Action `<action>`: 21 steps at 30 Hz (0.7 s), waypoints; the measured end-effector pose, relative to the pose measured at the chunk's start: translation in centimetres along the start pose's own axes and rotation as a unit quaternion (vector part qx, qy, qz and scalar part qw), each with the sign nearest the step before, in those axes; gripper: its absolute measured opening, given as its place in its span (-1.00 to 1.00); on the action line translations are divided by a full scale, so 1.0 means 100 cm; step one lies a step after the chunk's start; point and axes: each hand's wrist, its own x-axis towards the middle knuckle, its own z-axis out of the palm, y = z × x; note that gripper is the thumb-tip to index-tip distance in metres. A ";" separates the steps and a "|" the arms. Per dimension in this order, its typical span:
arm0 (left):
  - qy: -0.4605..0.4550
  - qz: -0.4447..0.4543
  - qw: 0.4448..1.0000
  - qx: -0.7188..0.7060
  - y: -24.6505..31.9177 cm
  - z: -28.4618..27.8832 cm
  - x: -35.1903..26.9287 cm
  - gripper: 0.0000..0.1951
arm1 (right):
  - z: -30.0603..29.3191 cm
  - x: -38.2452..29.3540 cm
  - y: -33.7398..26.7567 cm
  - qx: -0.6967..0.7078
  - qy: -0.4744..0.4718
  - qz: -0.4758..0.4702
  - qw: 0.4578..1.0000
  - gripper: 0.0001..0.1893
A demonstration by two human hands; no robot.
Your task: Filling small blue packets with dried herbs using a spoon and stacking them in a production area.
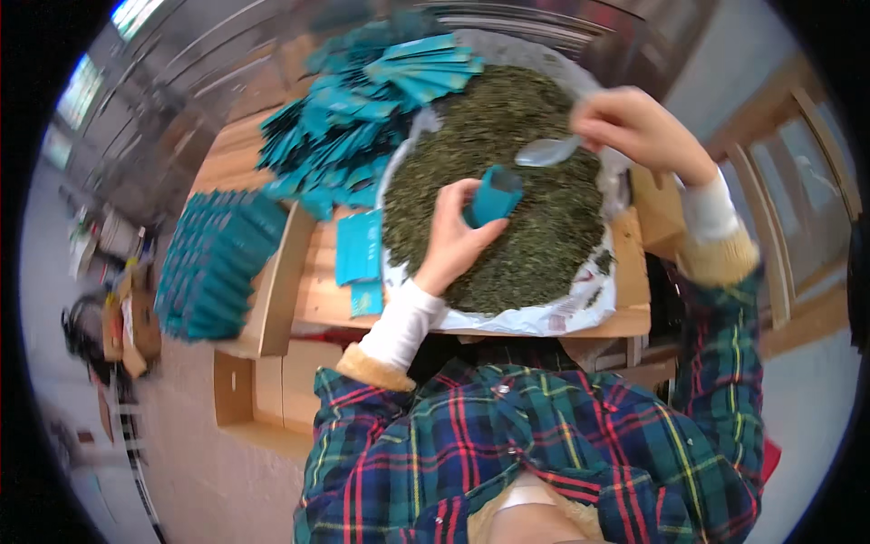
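Note:
My left hand (457,234) grips a small teal packet (495,198), its mouth held open and tilted up and to the right. Whatever lies inside the packet is too dark to tell. In my right hand (622,129) is a pale, translucent spoon (547,152), its bowl just right of the packet and apart from it; no load shows clearly in the bowl. Beneath both hands spreads a wide heap of dried green leaf pieces (469,139) on white plastic sheeting (530,322).
Loose flat teal packets (340,129) pile up at the back left. Flat packets (359,248) lie left of the heap. A cardboard box (279,285) at the table's left holds rows of upright packets (217,265). On the floor stands an open carton (265,394). The wooden table (319,292) ends near my body.

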 end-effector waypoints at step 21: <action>0.400 -0.169 0.818 0.377 -0.043 -0.315 -0.015 -0.31 | 0.151 -0.121 0.076 0.396 0.229 0.193 0.868 -0.83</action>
